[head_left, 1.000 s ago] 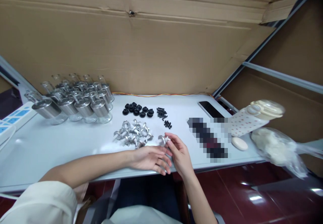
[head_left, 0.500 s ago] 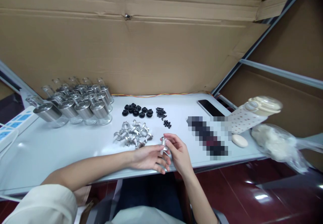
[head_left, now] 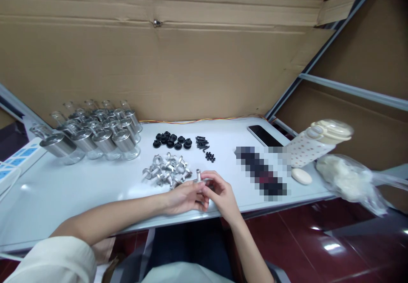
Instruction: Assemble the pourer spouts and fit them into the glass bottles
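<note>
Fingers (head_left: 215, 175) hide most of the metal part (head_left: 198, 174)

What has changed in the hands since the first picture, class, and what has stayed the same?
The silver piece, earlier in the right hand alone, has been turned so its narrow end points up. The left hand, open before, has closed in and now grips it too. The bottles, black stoppers and phone stayed put.
</note>
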A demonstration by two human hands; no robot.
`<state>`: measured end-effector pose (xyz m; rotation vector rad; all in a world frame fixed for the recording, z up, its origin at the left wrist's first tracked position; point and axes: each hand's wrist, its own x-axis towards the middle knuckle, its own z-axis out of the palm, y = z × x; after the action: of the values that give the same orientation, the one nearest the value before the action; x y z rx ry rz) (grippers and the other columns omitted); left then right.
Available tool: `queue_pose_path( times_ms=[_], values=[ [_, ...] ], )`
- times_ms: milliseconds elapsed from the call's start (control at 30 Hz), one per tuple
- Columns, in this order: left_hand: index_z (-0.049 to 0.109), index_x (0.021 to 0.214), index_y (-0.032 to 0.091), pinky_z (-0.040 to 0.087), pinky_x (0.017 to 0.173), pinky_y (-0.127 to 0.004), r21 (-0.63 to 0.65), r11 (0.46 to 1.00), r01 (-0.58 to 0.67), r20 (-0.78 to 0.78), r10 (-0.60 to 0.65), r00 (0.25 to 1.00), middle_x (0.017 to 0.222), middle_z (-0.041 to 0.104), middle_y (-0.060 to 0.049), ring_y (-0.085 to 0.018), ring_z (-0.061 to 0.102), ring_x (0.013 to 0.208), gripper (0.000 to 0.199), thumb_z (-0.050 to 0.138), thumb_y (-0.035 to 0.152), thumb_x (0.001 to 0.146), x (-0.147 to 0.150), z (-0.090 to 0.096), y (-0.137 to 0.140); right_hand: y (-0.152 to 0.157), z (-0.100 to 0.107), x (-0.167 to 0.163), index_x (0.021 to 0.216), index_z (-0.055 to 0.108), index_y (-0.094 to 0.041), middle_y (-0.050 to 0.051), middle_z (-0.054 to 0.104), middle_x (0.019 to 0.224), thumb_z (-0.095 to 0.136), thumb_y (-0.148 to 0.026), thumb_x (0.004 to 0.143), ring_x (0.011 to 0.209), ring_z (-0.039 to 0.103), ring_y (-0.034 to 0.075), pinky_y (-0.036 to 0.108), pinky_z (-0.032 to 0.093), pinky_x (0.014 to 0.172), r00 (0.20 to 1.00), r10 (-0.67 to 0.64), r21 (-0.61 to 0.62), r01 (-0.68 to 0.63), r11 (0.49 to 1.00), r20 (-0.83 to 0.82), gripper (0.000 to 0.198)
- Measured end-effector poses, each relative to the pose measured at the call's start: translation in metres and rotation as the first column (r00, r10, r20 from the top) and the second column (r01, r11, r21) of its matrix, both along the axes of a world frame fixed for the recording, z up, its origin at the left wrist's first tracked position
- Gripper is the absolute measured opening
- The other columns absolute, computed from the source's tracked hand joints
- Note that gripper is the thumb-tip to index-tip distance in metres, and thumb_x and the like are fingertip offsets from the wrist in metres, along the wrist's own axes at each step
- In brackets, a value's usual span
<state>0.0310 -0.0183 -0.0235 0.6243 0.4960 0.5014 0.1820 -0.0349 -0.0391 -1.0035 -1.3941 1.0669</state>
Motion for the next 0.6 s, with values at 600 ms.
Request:
queue_pose_path(
  times_ms=[600],
  values=[
    [0.048, 0.116, 0.018, 0.042, 0.066, -0.028, 0.020, 0.969, -0.247, 0.011, 0.247, 0.969, 0.078, 0.063, -0.004, -0.016, 0.061, 0.069, 0.047, 0.069, 0.023, 0.073, 0.0023, 0.0039, -0.0039, 0.0012, -0.0036, -0.0027, 0.092, 0.074, -0.022, 0.010, 0.067, 0.109, 0.059, -0.033, 0.082, 0.106, 0.059, 0.026, 0.043, 0.044, 0.096, 0.985, -0.166, -0.025, 0.166, 0.986, -0.035, 0.020]
  ],
)
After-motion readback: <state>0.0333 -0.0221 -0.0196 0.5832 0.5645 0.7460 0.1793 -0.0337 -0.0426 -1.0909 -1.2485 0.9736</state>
